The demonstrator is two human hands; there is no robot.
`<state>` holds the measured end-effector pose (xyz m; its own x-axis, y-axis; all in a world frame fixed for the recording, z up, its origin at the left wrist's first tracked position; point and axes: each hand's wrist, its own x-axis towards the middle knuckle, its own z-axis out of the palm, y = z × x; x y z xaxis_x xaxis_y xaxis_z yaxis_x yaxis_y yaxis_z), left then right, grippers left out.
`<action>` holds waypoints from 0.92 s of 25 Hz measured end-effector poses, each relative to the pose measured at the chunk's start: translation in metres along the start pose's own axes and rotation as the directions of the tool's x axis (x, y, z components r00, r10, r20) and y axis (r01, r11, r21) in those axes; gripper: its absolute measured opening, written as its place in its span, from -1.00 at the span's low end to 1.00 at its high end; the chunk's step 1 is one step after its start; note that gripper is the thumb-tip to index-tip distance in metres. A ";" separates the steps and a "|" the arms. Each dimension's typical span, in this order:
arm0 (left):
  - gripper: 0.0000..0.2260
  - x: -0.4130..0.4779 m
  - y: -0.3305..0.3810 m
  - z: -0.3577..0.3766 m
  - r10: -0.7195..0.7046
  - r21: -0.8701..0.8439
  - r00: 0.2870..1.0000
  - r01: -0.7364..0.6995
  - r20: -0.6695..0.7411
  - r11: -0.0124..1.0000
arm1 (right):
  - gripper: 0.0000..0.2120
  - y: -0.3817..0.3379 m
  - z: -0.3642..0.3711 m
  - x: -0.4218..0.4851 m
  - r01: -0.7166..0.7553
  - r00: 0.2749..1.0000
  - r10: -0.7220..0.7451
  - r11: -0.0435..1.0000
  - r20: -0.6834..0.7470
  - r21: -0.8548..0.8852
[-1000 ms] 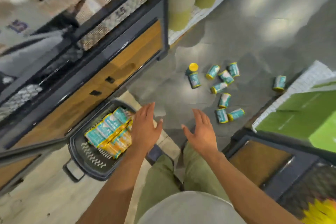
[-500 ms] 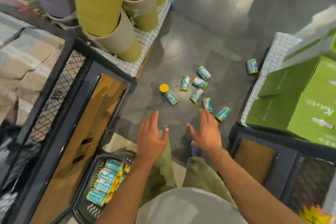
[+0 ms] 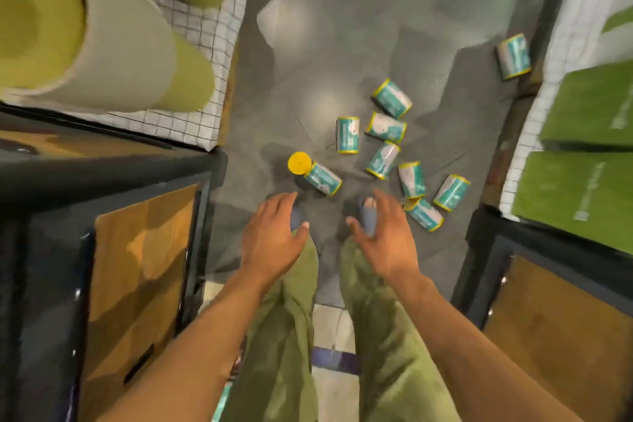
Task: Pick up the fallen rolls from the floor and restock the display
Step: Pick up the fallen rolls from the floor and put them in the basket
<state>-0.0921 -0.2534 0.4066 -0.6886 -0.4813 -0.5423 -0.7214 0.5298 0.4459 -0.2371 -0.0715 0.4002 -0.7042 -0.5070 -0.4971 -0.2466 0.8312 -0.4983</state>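
Several small teal-and-white rolls with yellow ends lie scattered on the grey floor (image 3: 325, 55) ahead of my feet. The nearest roll (image 3: 323, 179) lies beside an upright yellow-topped roll (image 3: 299, 163). Others cluster to the right, such as one roll (image 3: 382, 160) and another roll (image 3: 424, 214) close to my right hand. A single roll (image 3: 513, 56) lies apart at the far right. My left hand (image 3: 275, 238) and my right hand (image 3: 385, 233) hover open, palms down, above my shoes, holding nothing.
Big green and beige cylinders (image 3: 102, 44) stand on a white wire-grid base (image 3: 202, 113) at the left. Dark shelf frames with wooden panels (image 3: 137, 271) flank me on both sides. Green cartons (image 3: 582, 181) sit at the right.
The view has swung forward from the black basket of rolls, which has left the frame. The fallen rolls now lie closer under my hands. Both hands stay open and empty.
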 end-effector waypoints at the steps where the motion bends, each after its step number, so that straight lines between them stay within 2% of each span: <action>1: -0.42 0.026 -0.017 0.019 -0.007 0.002 1.000 0.007 0.019 1.000 | -0.24 0.009 0.024 0.028 -0.004 1.000 0.004 1.000 0.012 -0.002; 5: -0.43 0.141 -0.078 0.108 -0.070 0.072 0.996 0.065 0.063 0.995 | -0.21 0.066 0.139 0.141 -0.061 0.993 0.063 0.998 0.098 -0.023; 7: -0.34 0.196 -0.103 0.153 -0.142 0.088 0.988 0.137 0.057 0.987 | -0.22 0.096 0.198 0.184 -0.070 0.985 0.076 0.997 0.157 -0.042; 9: -0.21 0.248 -0.125 0.192 -0.264 0.028 0.964 0.263 0.039 0.964 | -0.23 0.119 0.252 0.218 -0.051 0.973 0.063 0.997 0.222 -0.059; 11: -0.09 0.297 -0.149 0.226 -0.407 -0.063 0.913 0.407 0.024 0.911 | -0.19 0.144 0.298 0.245 -0.023 0.961 0.036 0.999 0.273 -0.047; 14: -0.07 0.343 -0.178 0.257 -0.596 -0.197 0.776 0.630 0.207 0.752 | -0.10 0.177 0.338 0.267 -0.017 0.940 0.025 1.000 0.341 -0.026; 16: -0.22 0.358 -0.188 0.273 -0.616 -0.343 0.707 0.707 0.348 0.618 | -0.08 0.192 0.353 0.276 -0.016 0.923 0.030 0.999 0.384 -0.038; 18: -0.30 0.362 -0.194 0.279 -0.572 -0.467 0.681 0.731 0.457 0.496 | -0.13 0.197 0.360 0.281 0.003 0.914 0.023 0.998 0.405 -0.062; 20: -0.20 0.354 -0.198 0.273 -0.520 -0.525 0.657 0.752 0.545 0.400 | -0.18 0.193 0.356 0.281 -0.017 0.922 0.049 0.996 0.383 -0.086; 23: -0.13 0.321 -0.198 0.249 -0.503 -0.560 0.655 0.751 0.564 0.350 | -0.25 0.182 0.322 0.266 -0.118 0.944 0.140 0.989 0.299 -0.090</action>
<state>-0.1527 -0.3388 -0.0330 -0.0474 -0.1875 -0.9811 -0.8103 -0.5671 0.1475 -0.2549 -0.1288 -0.0511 -0.4999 -0.4304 -0.7515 -0.2205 0.9024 -0.3702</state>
